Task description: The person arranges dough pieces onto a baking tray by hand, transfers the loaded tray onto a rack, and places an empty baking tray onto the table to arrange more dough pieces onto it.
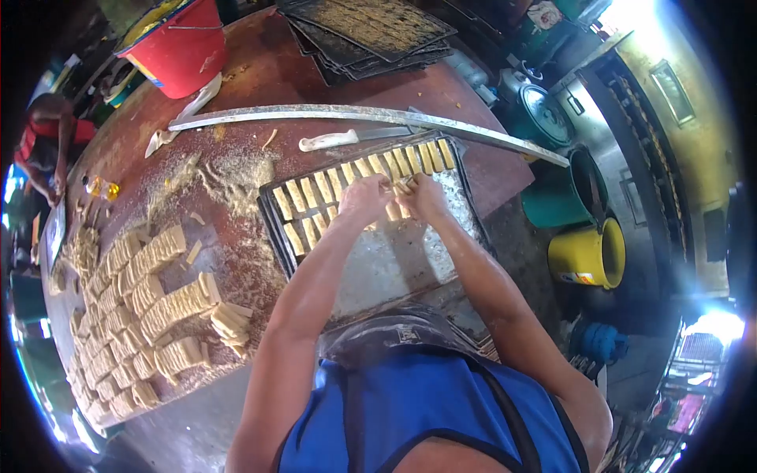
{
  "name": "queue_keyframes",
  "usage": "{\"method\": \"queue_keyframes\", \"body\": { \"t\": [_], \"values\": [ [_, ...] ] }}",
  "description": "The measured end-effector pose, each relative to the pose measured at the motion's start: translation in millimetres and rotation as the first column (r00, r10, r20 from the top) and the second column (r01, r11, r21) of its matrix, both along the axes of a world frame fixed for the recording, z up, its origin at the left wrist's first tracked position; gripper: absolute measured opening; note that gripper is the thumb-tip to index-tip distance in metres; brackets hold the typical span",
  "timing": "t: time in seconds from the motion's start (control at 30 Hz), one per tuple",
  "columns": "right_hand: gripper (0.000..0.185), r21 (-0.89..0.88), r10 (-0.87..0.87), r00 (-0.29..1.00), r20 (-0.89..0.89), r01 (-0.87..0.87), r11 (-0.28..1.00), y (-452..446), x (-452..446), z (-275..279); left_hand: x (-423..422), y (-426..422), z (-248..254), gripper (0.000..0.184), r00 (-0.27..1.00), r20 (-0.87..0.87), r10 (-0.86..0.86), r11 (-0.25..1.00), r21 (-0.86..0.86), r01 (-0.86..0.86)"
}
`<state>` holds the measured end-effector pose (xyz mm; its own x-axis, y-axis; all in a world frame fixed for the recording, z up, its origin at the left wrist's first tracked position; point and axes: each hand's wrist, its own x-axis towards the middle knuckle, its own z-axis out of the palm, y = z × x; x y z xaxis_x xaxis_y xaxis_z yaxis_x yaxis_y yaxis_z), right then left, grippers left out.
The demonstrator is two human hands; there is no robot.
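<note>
Both hands are over a dark-rimmed baking tray (378,282) on the reddish table. Rows of pale dough sticks (322,188) lie across its far part, a full row at the back and a partial one nearer. My left hand (366,199) is closed, its fingertips low over the sticks; what it pinches, if anything, is hidden. My right hand (423,197) is closed round a few dough sticks just beside it. The near part of the tray shows bare, floury metal.
Cut dough piles (142,303) cover the table's left. Beyond the tray lie a knife (331,141) and long metal bar (347,113). Stacked trays (371,27) and a red bucket (180,51) stand at the back. Another person (55,142) works at far left. Yellow bucket (585,254) at right.
</note>
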<state>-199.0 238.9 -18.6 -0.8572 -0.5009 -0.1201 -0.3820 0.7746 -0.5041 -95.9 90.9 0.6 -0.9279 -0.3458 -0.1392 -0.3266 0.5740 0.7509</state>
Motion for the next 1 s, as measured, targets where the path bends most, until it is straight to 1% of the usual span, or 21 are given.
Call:
{"method": "queue_keyframes", "body": {
  "t": [0.03, 0.07, 0.1, 0.13, 0.17, 0.2, 0.23, 0.27, 0.3, 0.33, 0.37, 0.4, 0.43, 0.5, 0.6, 0.67, 0.7, 0.8, 0.83, 0.93, 1.0],
  "values": [
    [0.044, -0.077, 0.015, 0.998, 0.055, -0.011, 0.997, 2.6, -7.4, -10.6, -0.4, 1.0, -5.0, 0.029, 0.999, -0.045, 0.021, 0.999, -0.047, -0.023],
    [0.044, -0.082, 0.039, 0.997, 0.064, -0.034, 0.996, 7.5, -13.5, -15.5, 1.3, 2.3, -11.0, 0.029, 0.995, -0.084, 0.044, 0.994, -0.092, -0.052],
    [0.041, -0.176, 0.048, 0.991, 0.125, -0.025, 0.984, 9.9, -18.1, -17.3, 8.2, 3.1, -19.6, 0.032, 0.987, -0.159, 0.026, 0.959, -0.273, -0.069],
    [0.037, -0.27, 0.057, 0.98, 0.192, -0.003, 0.963, 11.3, -20.8, -17.5, 18.5, 2.4, -20.3, 0.032, 0.989, -0.143, 0.041, 0.954, -0.289, -0.081],
    [0.034, -0.3, 0.066, 0.952, 0.298, 0.028, 0.953, 13.9, -23.3, -18.5, 31.0, 1.3, -20.9, 0.033, 0.989, -0.145, -0.043, 0.93, -0.367, -0.013],
    [0.034, -0.309, 0.076, 0.944, 0.32, 0.028, 0.951, 17.6, -23.4, -10.6, 43.8, 1.9, -20.7, 0.034, 0.982, -0.135, -0.133, 0.898, -0.436, 0.061],
    [0.036, -0.29, 0.09, 0.928, 0.363, 0.021, 0.957, 21.8, -24.2, 1.8, 55.4, 2.7, -16.4, 0.037, 0.981, -0.089, -0.175, 0.913, -0.388, 0.128],
    [0.038, -0.272, 0.1, 0.91, 0.401, 0.014, 0.962, 25.9, -24.9, 6.8, 58.5, 8.2, -18.0, 0.037, 0.983, -0.069, -0.173, 0.911, -0.39, 0.133],
    [0.037, -0.349, 0.12, 0.916, 0.383, 0.023, 0.937, 27.6, -25.6, -0.6, 60.0, 11.8, -20.4, 0.038, 0.987, -0.058, -0.151, 0.907, -0.406, 0.115],
    [0.037, -0.36, 0.127, 0.914, 0.385, 0.022, 0.933, 26.4, -28.0, -5.4, 58.7, 12.4, -21.7, 0.039, 0.99, -0.056, -0.128, 0.9, -0.427, 0.092],
    [0.036, -0.283, 0.134, 0.959, 0.251, -0.059, 0.957, 23.9, -31.2, -8.8, 56.6, 17.1, -23.9, 0.04, 0.993, -0.087, -0.077, 0.9, -0.435, 0.032],
    [0.034, -0.189, 0.149, 0.982, 0.112, -0.126, 0.974, 22.1, -32.6, -6.6, 53.7, 19.7, -24.2, 0.04, 0.993, -0.088, -0.076, 0.896, -0.443, 0.029],
    [0.034, -0.193, 0.151, 0.982, 0.111, -0.128, 0.973, 21.8, -32.5, -5.5, 52.3, 22.5, -26.1, 0.041, 0.995, -0.098, -0.03, 0.904, -0.426, -0.015],
    [0.031, -0.145, 0.141, 0.99, 0.007, -0.138, 0.98, 24.0, -28.3, -4.2, 53.9, 29.6, -27.1, 0.041, 0.994, -0.106, 0.014, 0.913, -0.403, -0.056],
    [0.03, -0.128, 0.137, 0.99, 0.027, -0.133, 0.983, 30.0, -29.8, 2.5, 48.6, 33.2, -23.6, 0.042, 0.99, -0.135, 0.049, 0.897, -0.429, -0.103],
    [0.03, -0.095, 0.095, 0.995, 0.031, -0.092, 0.991, 32.3, -38.1, 1.5, 35.2, 43.8, -31.3, 0.044, 0.977, -0.206, 0.049, 0.888, -0.439, -0.138],
    [0.03, -0.063, 0.059, 0.997, 0.043, -0.056, 0.996, 34.2, -40.9, 0.2, 22.5, 50.5, -20.9, 0.042, 0.997, -0.072, 0.027, 0.937, -0.347, -0.051],
    [0.028, -0.113, 0.058, 0.997, -0.046, -0.063, 0.992, 42.3, -44.9, -8.5, -1.0, 68.5, -22.0, 0.041, 0.981, -0.184, -0.062, 0.932, -0.362, -0.009],
    [0.026, -0.163, 0.002, 1.0, -0.006, -0.003, 0.987, 42.4, -47.4, -12.9, -6.9, 72.3, -23.3, 0.04, 0.977, -0.199, -0.079, 0.915, -0.404, -0.009],
    [0.028, -0.109, -0.049, 0.995, -0.089, 0.039, 0.993, 43.8, -50.5, -13.3, -15.4, 72.8, -28.0, 0.039, 0.968, -0.215, -0.129, 0.899, -0.437, 0.023],
    [0.03, -0.085, -0.046, 0.994, -0.101, 0.037, 0.996, 51.7, -48.2, -5.8, -12.0, 71.5, -30.1, 0.04, 0.963, -0.232, -0.135, 0.913, -0.408, 0.029]
  ]
}}
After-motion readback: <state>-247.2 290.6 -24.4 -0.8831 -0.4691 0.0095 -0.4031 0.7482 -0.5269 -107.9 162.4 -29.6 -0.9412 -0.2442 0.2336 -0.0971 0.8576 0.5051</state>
